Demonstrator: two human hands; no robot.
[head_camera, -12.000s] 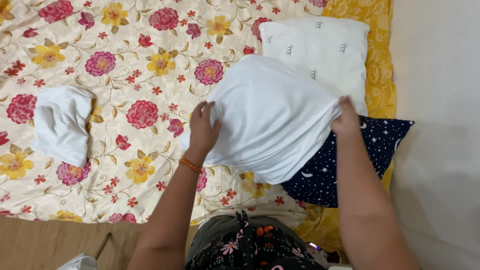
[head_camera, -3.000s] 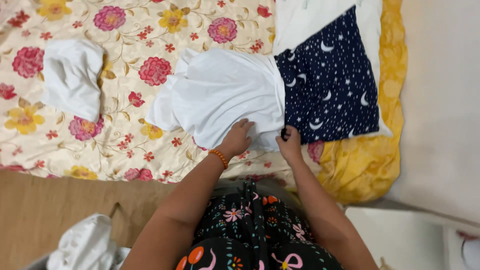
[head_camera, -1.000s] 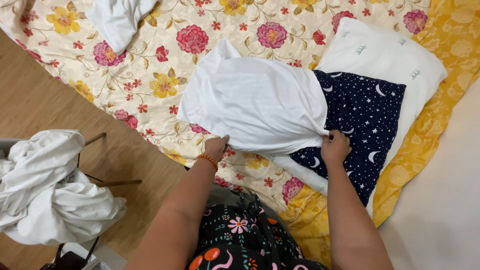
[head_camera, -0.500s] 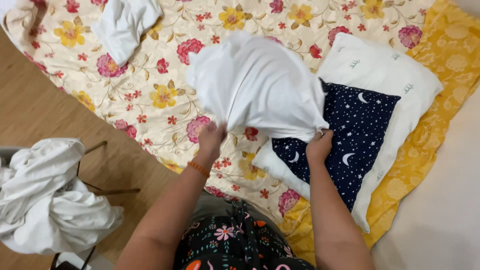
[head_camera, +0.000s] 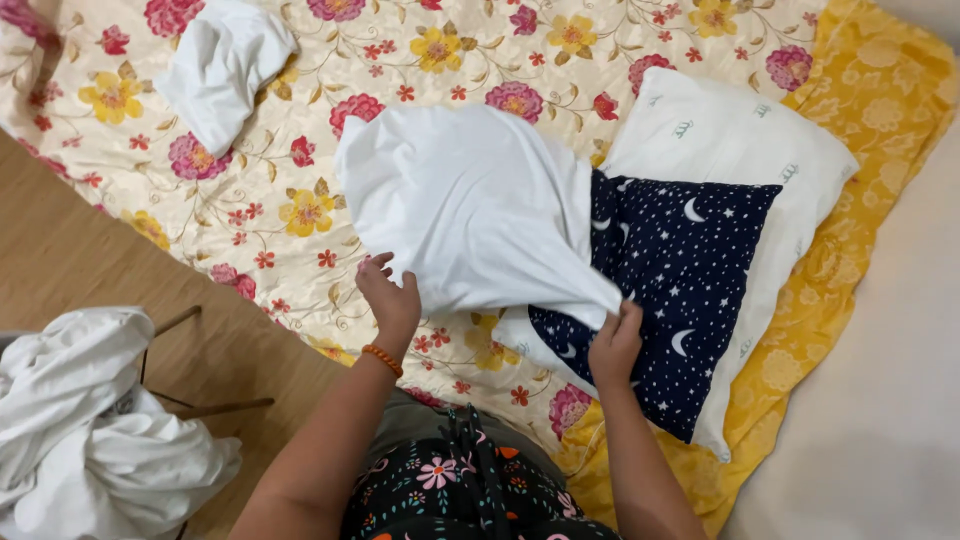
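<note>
Floral bedding (head_camera: 250, 215) covers the bed, and a white cloth (head_camera: 470, 205) lies on it just left of the dark star-print pillowcase (head_camera: 680, 290), its right edge overlapping that pillowcase. Left hand (head_camera: 392, 300) has its grip closed on the cloth's near-left edge, while right hand (head_camera: 615, 340) pinches the near-right corner over the pillowcase. Thin, light and limp by its look, the cloth should sag between grips, so corners and hems seem the best holds.

Shirt (head_camera: 470, 200) on bedspread (head_camera: 300, 210), pillow (head_camera: 730, 140) at its right, crumpled cloth (head_camera: 220, 65) far left.
</note>
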